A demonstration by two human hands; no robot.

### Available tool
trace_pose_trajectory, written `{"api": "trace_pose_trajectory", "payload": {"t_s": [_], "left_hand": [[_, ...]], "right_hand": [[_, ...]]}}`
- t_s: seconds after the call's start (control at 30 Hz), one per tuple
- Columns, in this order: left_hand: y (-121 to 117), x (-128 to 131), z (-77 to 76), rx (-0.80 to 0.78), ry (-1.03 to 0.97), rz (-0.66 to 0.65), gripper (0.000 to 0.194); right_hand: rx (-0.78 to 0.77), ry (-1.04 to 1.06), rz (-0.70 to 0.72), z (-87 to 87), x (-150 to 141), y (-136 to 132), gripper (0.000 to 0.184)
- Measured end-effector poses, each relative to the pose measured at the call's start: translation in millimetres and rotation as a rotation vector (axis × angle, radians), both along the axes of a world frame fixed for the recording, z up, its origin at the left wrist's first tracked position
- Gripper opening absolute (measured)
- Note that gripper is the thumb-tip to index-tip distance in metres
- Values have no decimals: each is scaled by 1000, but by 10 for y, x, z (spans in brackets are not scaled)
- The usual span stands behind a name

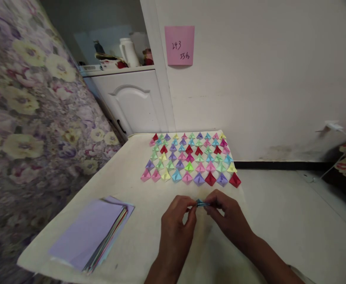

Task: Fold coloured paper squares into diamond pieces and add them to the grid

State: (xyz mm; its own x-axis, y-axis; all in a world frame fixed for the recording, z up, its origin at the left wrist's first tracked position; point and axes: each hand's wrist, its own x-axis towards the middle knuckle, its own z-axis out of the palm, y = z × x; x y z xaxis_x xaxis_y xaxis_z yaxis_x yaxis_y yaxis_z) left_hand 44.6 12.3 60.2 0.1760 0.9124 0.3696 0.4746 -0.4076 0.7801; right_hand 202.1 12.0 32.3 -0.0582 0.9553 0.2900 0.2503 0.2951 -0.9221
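Observation:
A small piece of folded blue paper (201,203) is held up between both hands, over the front part of the table. My left hand (179,221) pinches its left end between thumb and fingertips. On the other end, my right hand (224,211) has its thumb and fingers closed. The paper's full shape is partly hidden by the fingers. Just beyond the hands, folded paper pieces (188,166) in red, pink, purple, green, blue and yellow stand in several rows. To the left lies a stack of coloured paper (87,232) with a purple sheet on top.
The cream-covered table (119,181) meets the wall (250,79) at its far end. A floral curtain (43,118) hangs along the left. Behind stands a white cabinet (131,102) with a white jug (129,53) on its shelf. A pink note (179,45) is on the wall.

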Motion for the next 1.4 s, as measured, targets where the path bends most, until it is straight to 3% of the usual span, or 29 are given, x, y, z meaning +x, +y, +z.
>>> {"api": "trace_pose_trajectory", "payload": {"t_s": [0.43, 0.67, 0.93, 1.2, 1.4], "left_hand": [[-7, 7, 1, -60, -103, 72, 14], [-7, 30, 46, -184, -282, 158, 4], [42, -3, 9, -404, -551, 114, 15], [47, 12, 62, -536, -449, 85, 23], [82, 25, 13, -614, -560, 65, 20]], "right_hand": [[-89, 81, 16, -22, -11, 5, 3], [-143, 195, -2, -42, -20, 5, 4], [-68, 189, -13, -33, -12, 7, 4], [86, 40, 5, -62, -18, -3, 5], [220, -132, 38, -83, -14, -6, 10]]}}
